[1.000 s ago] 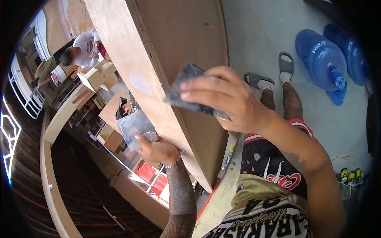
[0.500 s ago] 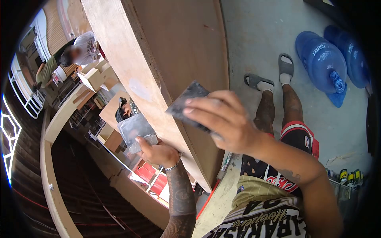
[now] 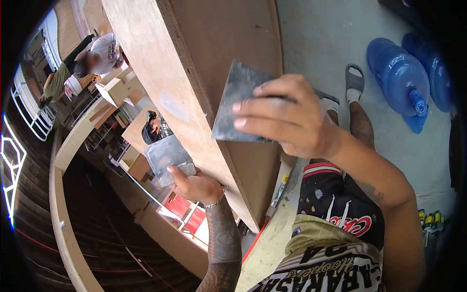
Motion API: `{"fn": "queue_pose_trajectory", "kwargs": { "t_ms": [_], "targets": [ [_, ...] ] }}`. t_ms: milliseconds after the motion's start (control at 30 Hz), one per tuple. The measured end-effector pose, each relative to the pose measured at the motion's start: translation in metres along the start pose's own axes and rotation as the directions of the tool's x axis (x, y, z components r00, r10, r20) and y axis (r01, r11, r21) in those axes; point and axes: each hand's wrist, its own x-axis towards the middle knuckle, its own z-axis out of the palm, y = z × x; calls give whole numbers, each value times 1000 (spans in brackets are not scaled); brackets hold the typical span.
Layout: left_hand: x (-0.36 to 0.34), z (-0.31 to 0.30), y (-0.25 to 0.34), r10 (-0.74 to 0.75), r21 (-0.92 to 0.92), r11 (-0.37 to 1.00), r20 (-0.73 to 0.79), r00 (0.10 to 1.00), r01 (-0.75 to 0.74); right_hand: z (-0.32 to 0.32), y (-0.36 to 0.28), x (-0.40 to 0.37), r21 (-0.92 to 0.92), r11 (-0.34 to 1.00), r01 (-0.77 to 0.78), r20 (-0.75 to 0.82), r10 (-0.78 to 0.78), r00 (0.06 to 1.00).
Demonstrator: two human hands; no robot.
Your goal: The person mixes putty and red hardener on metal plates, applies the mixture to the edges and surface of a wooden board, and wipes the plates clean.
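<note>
My left hand (image 3: 197, 187) grips a flat grey square plate (image 3: 168, 153), with the thumb pressed over its lower part near a paler grey patch. Beside it runs the pale edge (image 3: 146, 48) of a large wooden panel, which bears a whitish smear (image 3: 174, 106). My right hand (image 3: 292, 117) is closed on a dark grey, thin square sheet (image 3: 243, 87), like a putty spreader, with the fingertips across its face and the thumb hidden. The sheet is over the panel's brown side face (image 3: 219, 29); whether it touches cannot be made out.
Two big blue water bottles (image 3: 399, 73) lie on the grey floor to the right. Small yellow-and-black containers (image 3: 430, 219) are at the lower right. A person in a light shirt (image 3: 104, 53) is at the upper left, and another in a dark cap (image 3: 151, 126) is behind the panel.
My right hand has moved up and slightly right with the dark sheet, which has turned to show more of its face. My left hand has barely moved, keeping its plate.
</note>
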Motion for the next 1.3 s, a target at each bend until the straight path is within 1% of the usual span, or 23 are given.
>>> {"fn": "queue_pose_trajectory", "kwargs": {
  "t_ms": [67, 133, 200, 233, 300, 467, 533, 567, 600, 667, 733, 800, 833, 900, 933, 1000, 1033, 1067, 1133, 1200, 1233, 1267, 1300],
  "targets": [
    [-7, 8, 9, -19, 8, 1000, -27, 999, 19, -2, 11, 6, -80, 996, 50, -117, -59, 991],
    [-8, 10, 9, -37, 12, 999, -47, 998, 38, 3, 20, 10, -119, 989, 82, -138, -99, 985],
    [-2, 4, 2, 12, -50, 999, -2, 1000, -12, 7, 27, 13, -158, 970, 185, -159, -210, 965],
    [0, 1, -2, 12, -45, 999, -1, 1000, -12, 14, 29, 9, -155, 971, 182, -160, -206, 965],
    [2, -4, -4, 14, -45, 999, 13, 1000, -14, 35, 32, -5, -31, 948, 318, -101, -320, 942],
    [0, 1, -2, -13, -88, 996, -15, 1000, 12, 24, 22, -23, 40, 964, 262, 10, -263, 965],
    [-2, 0, -3, -4, -93, 996, -5, 1000, 3, 13, 21, -10, -41, 991, 130, -154, -135, 979],
    [-3, 3, 0, -11, -88, 996, -31, 999, 8, 8, 21, 2, -21, 998, 58, -203, -61, 977],
    [-5, 4, 2, -16, -85, 996, -55, 998, 11, 6, 23, 9, -18, 998, 62, -199, -64, 978],
    [-6, 8, 2, -12, -89, 996, -67, 998, 6, 3, 31, 23, -89, 979, 183, -106, -192, 976],
    [-4, 7, 2, -8, -95, 996, -78, 997, 1, 23, 31, 9, -66, 967, 246, -76, -250, 965],
    [-2, 1, 0, -3, -83, 997, -10, 1000, 2, 28, 19, -19, 24, 949, 314, 55, -314, 948],
    [-3, 0, 0, -4, -85, 996, -14, 1000, 3, 26, 11, -33, 25, 948, 317, 57, -318, 947],
    [-2, 5, -1, -9, -130, 992, -32, 999, 5, 20, -2, -52, 137, 966, 218, 242, -246, 939],
    [-2, 4, -3, -10, -133, 991, -37, 999, 5, 19, -7, -49, 138, 965, 222, 246, -251, 936],
    [0, -2, -9, 27, -124, 992, -57, 998, -34, 15, -16, -40, 42, 998, 42, 47, -44, 998],
    [-2, -1, -8, 27, -123, 992, -64, 998, -34, 14, -14, -31, 49, 999, -16, -20, 17, 1000],
    [-4, 3, -5, -13, -168, 986, -120, 993, -7, 20, -18, -31, 50, 999, -8, -17, 9, 1000],
    [-10, 2, 0, -56, -232, 973, -194, 979, 10, 36, -31, -35, 100, 993, -55, 19, 53, 998],
    [-6, -4, 4, -123, -438, 899, -250, 960, 2, 18, -48, -48, 107, 994, -24, 207, 1, 978],
    [-1, -29, 6, -125, -579, 812, -46, 991, 76, 3, -56, -52, 122, 992, -30, 330, -12, 944],
    [-5, -50, 17, -184, -663, 720, 106, 977, 207, -17, -68, -46, 116, 989, -87, 379, 37, 925],
    [-14, -57, 35, -283, -654, 685, 167, 945, 321, -34, -75, -40, 83, 990, -117, 380, 77, 922]
  ]
}}
